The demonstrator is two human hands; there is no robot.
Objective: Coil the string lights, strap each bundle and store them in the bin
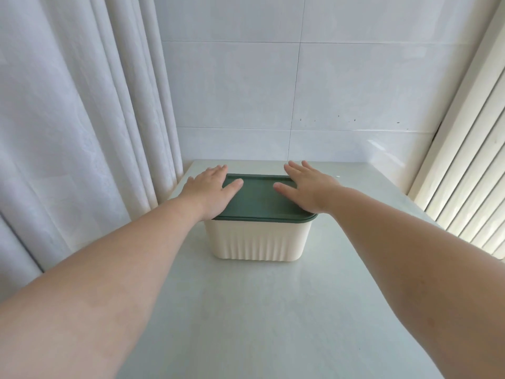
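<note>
Two bare hands lie flat on top of the bin's lid (pixel 259 199), palms down and fingers straight, gripping nothing. The left hand (pixel 211 191) covers the lid's nine o'clock edge. Its thumb stretches inward across the dark green surface, and its fingers reach toward the far left corner, at about eleven o'clock. The right hand (pixel 308 187) mirrors it on the three o'clock edge, thumb pointing inward and fingers spread loosely toward the far right corner, at about one o'clock. Neither hand curls round the rim. Whether they press down or only rest cannot be told.

The bin (pixel 257 239) is a cream tub with vertical ribs on its walls. It stands upright on a pale grey table (pixel 246 310), toward the table's far end at twelve o'clock from the person. The green lid sits level on it and covers the whole opening, so its contents are hidden. Both forearms run in from the lower corners of the view, at seven and five o'clock, and meet at the bin.

Around the table, a white curtain (pixel 68 119) hangs in folds at nine o'clock from the bin. A white tiled wall (pixel 232 91) rises behind it at twelve o'clock. Cream slatted blinds (pixel 464 187) slant down the side at three o'clock.
</note>
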